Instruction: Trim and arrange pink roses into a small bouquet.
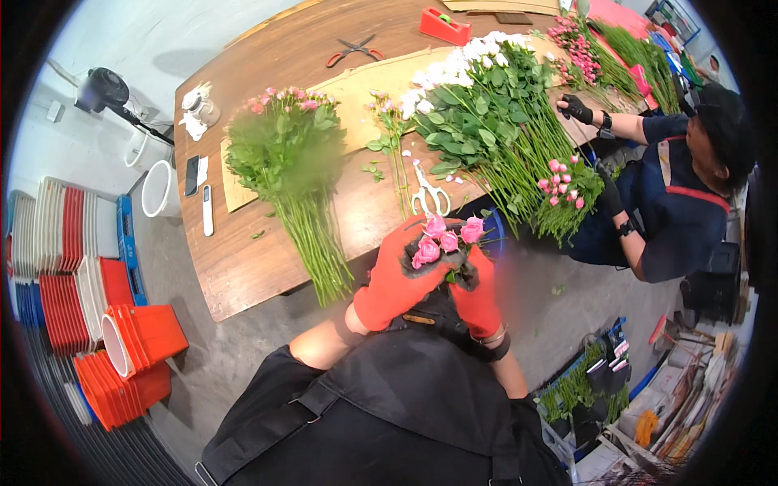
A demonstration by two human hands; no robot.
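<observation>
A small bunch of pink roses (438, 240) is held close in front of my body, just off the table's near edge. My left hand (399, 279), in a red glove with a dark palm, curls around the blooms from the left. From the right, my right hand (476, 296), gloved the same way, closes on the bunch below the heads. The stems are mostly hidden by the gloves. Just beyond my hands lie cream-handled scissors (429, 199). To their left, a large bunch of pink-tipped flowers (304, 174) hangs its stems over the edge.
White roses (474, 65) with long stems cover the table's (365, 223) right side. A co-worker (673, 178) in dark gloves holds pink roses (561, 185) there. Black-and-red scissors (354, 52) and a red tape dispenser (444, 27) lie farther back. Red buckets (150, 340) stand on the left floor.
</observation>
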